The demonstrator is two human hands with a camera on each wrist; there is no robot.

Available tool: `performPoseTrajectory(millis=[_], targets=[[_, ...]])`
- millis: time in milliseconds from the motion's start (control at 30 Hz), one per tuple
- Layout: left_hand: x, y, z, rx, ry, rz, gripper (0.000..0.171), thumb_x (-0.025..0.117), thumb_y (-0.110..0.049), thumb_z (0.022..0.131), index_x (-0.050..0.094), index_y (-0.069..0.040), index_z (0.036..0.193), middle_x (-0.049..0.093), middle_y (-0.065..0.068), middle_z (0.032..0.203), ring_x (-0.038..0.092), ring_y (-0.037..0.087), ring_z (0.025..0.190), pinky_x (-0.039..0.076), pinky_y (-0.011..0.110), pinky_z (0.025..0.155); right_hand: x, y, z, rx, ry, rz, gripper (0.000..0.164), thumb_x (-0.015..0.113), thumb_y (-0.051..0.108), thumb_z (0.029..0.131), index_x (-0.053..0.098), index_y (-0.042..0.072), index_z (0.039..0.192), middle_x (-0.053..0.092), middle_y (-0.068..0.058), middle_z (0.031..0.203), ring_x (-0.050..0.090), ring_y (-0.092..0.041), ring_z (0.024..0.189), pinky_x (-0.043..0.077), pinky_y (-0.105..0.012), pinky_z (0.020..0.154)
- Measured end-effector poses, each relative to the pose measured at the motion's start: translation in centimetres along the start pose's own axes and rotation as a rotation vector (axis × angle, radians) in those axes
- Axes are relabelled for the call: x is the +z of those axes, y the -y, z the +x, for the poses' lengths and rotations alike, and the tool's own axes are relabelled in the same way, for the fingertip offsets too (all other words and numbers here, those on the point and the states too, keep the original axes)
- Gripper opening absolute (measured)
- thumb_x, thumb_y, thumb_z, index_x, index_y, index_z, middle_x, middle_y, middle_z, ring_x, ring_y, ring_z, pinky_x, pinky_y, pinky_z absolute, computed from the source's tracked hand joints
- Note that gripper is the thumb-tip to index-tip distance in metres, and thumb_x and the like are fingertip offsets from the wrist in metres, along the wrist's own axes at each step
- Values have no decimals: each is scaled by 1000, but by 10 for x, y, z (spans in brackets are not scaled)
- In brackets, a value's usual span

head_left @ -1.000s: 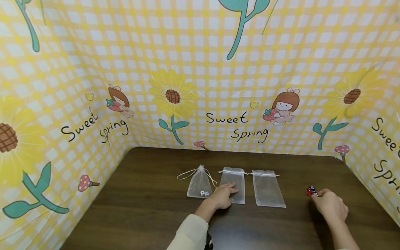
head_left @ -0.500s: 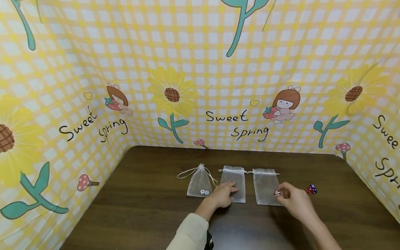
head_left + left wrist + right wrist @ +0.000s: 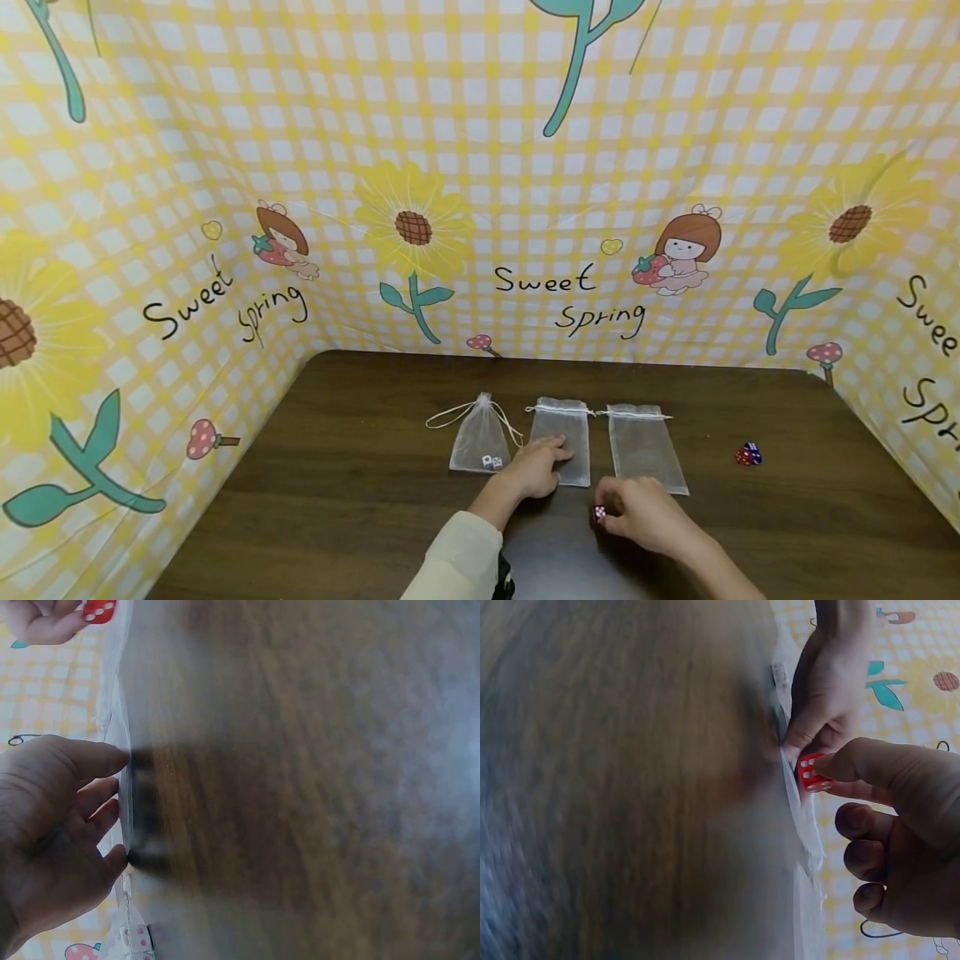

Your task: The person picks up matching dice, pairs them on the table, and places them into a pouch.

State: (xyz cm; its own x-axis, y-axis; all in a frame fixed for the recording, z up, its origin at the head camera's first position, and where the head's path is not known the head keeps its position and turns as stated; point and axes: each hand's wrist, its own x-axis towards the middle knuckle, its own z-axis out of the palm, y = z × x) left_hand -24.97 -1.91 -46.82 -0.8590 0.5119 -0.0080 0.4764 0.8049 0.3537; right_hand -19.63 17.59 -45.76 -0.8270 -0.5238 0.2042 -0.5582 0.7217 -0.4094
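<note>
In the head view my right hand (image 3: 647, 514) pinches a red die (image 3: 599, 513) with white dots between thumb and forefinger, low over the table in front of the sheer bags. The right wrist view shows that same die (image 3: 808, 774) close up at the fingertips. My left hand (image 3: 529, 468) rests with spread fingers on the lower part of the middle mesh drawstring bag (image 3: 576, 433). To its right lies another flat mesh bag (image 3: 647, 450). On the left, a drawn-up mesh bag (image 3: 474, 437) has white dice (image 3: 492, 462) inside.
At the right of the dark wooden table (image 3: 337, 500) sits a small cluster of red and blue dice (image 3: 748, 454). A yellow checked cloth (image 3: 480, 167) with flower prints rises behind the table and along both sides.
My right hand has picked the red die from the cluster at the right and carried it leftward past the right bag. My left hand has stayed on the middle bag.
</note>
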Motion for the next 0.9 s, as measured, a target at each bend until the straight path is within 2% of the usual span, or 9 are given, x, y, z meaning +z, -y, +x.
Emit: performPoseTrajectory(millis=[267, 400, 533, 633, 700, 800, 900], targets=[[0, 0, 1, -8, 14, -15, 41, 60, -7, 83, 61, -12, 123, 45, 5, 138, 36, 20, 129, 28, 32, 104, 7, -1, 0, -31, 79, 23, 20, 75, 14, 68, 58, 23, 75, 38, 18, 53, 35, 1, 49, 28, -21, 48], [0, 0, 2, -7, 10, -11, 41, 60, -7, 83, 61, -13, 123, 45, 5, 138, 36, 20, 129, 28, 32, 104, 9, -2, 0, -19, 93, 45, 20, 75, 14, 68, 59, 22, 75, 40, 18, 53, 36, 2, 49, 29, -21, 48], [0, 0, 3, -3, 10, -9, 40, 60, -7, 83, 61, -12, 123, 45, 6, 138, 36, 20, 129, 29, 32, 104, 4, -4, 0, 17, 107, 93, 18, 75, 16, 71, 62, 20, 83, 42, 16, 55, 36, 1, 49, 31, -21, 46], [0, -1, 2, -3, 13, -13, 40, 60, -7, 83, 61, -12, 123, 45, 6, 138, 36, 20, 129, 28, 32, 104, -7, -9, 0, 58, 53, 129, 22, 75, 16, 73, 64, 15, 92, 41, 13, 56, 35, 0, 47, 32, -21, 44], [0, -1, 2, -3, 13, -16, 40, 61, -7, 83, 61, -13, 123, 45, 5, 138, 36, 20, 129, 29, 32, 104, -16, -15, 0, 92, -24, 124, 25, 75, 13, 74, 64, 12, 96, 40, 12, 56, 34, 0, 46, 32, -22, 43], [-1, -1, 1, -11, 19, -23, 40, 61, -7, 83, 61, -13, 123, 45, 5, 138, 35, 19, 130, 28, 32, 104, -31, -29, -2, 152, -151, 77, 25, 74, 10, 76, 64, 8, 99, 38, 10, 57, 32, -2, 47, 31, -22, 44], [-1, -1, 0, -13, 19, -26, 40, 61, -6, 83, 61, -12, 123, 45, 5, 138, 35, 20, 130, 28, 33, 104, -43, -48, -8, 228, -238, 37, 26, 73, 10, 78, 63, 5, 101, 38, 7, 57, 32, -5, 46, 30, -23, 44]])
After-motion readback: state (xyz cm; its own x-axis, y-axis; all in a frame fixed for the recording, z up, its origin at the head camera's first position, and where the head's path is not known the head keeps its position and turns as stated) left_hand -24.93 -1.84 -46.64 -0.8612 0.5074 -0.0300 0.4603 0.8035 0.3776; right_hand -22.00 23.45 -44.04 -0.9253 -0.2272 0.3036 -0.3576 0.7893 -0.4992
